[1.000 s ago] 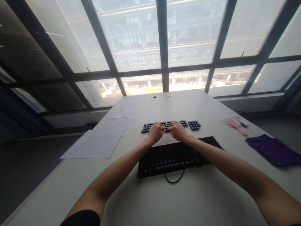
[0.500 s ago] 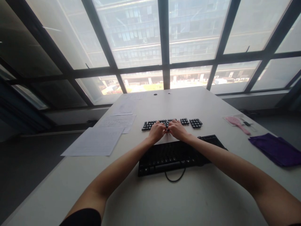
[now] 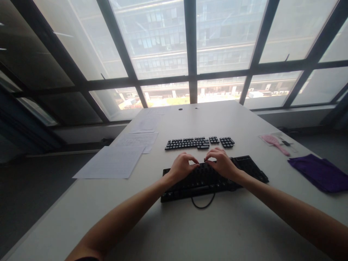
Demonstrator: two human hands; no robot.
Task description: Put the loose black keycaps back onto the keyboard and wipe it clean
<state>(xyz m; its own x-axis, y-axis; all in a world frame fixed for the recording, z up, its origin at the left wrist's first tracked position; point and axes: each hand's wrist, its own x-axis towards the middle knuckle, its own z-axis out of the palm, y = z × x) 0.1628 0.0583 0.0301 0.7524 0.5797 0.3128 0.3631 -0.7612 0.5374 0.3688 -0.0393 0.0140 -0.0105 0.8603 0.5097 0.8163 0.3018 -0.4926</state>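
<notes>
My left hand (image 3: 182,166) hovers over the left-middle of a black keyboard (image 3: 174,195), its index finger and thumb curled so the tips nearly meet. Whether anything is between them I cannot make out. My right hand (image 3: 221,163) is over the keyboard's upper middle, thumb and index finger pinched around a small dark piece that looks like a keycap (image 3: 205,160). The hands are a little apart. Beyond them, black keycaps (image 3: 187,143) lie in rows, with two smaller blocks of keycaps (image 3: 226,142) to the right. Part of the keyboard is hidden under my hands.
Printed sheets of paper (image 3: 110,163) lie along the table's left side. At the right are a pink hairbrush (image 3: 273,140) and a folded purple cloth (image 3: 320,172). The keyboard's cable (image 3: 203,207) loops toward me. Windows stand behind the white table (image 3: 217,228).
Both hands have drawn back from the laid-out keycaps to over the keyboard, and moved slightly apart. The keycap rows they covered now show.
</notes>
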